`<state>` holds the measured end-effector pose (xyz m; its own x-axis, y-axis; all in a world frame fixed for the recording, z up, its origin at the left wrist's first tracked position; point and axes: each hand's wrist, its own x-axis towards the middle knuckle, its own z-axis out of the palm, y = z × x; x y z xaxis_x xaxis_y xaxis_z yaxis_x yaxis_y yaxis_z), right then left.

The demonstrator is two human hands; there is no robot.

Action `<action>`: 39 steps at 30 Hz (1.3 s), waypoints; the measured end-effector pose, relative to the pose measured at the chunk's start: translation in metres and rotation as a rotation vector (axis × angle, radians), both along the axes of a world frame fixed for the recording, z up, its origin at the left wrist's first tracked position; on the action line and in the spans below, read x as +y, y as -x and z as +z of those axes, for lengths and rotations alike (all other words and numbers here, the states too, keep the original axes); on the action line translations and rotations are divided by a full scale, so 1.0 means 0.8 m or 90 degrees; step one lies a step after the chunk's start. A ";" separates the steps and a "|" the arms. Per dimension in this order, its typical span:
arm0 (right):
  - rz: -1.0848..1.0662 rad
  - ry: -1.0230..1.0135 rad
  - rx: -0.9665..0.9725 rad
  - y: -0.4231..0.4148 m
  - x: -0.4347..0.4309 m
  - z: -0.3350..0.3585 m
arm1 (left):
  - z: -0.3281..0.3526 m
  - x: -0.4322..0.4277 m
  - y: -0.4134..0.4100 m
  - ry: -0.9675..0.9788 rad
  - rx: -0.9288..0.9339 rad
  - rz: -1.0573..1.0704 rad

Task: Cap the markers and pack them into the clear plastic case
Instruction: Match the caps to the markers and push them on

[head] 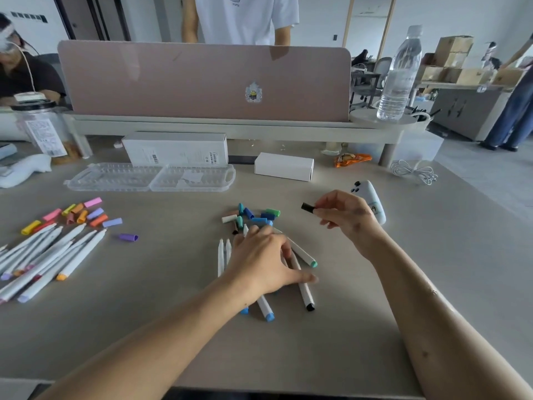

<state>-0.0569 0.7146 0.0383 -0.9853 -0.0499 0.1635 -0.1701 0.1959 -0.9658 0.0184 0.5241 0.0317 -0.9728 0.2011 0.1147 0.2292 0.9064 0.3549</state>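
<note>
— While the right hand [343, 212] pinches a black cap [308, 207] in its fingers, where's the left?
— Left hand [265, 261] lies spread on the loose markers [303, 290] mid-frame, fingers relaxed, gripping none. The clear case [150, 177] lies open, upper left on the surface [161, 284].

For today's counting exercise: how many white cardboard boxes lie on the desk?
2: a long box behind the clear case, and a shorter box right of it.
</note>
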 end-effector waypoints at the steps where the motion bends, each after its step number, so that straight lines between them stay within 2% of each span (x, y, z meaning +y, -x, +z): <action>1: 0.003 0.004 0.000 0.000 0.000 0.000 | 0.000 -0.004 0.002 -0.005 -0.011 0.001; 15: 0.078 0.104 -0.019 0.000 -0.004 -0.002 | -0.015 -0.005 0.003 -0.039 0.081 0.050; 22: 0.100 0.104 0.002 -0.001 -0.004 0.000 | -0.015 -0.005 0.006 -0.077 0.087 0.073; 25: 0.116 0.144 0.008 -0.001 -0.001 0.000 | -0.013 -0.005 0.006 -0.110 0.075 0.096; 32: 0.131 0.228 -0.002 -0.003 -0.003 0.002 | -0.010 0.002 0.005 -0.089 0.070 0.083; 39: 0.093 0.276 0.000 -0.003 -0.003 0.005 | 0.017 -0.014 0.009 -0.240 0.102 0.084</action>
<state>-0.0544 0.7118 0.0421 -0.9729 -0.1152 0.2004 -0.1664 -0.2525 -0.9532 0.0114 0.5131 0.0454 -0.9515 -0.0081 0.3075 0.1993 0.7452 0.6364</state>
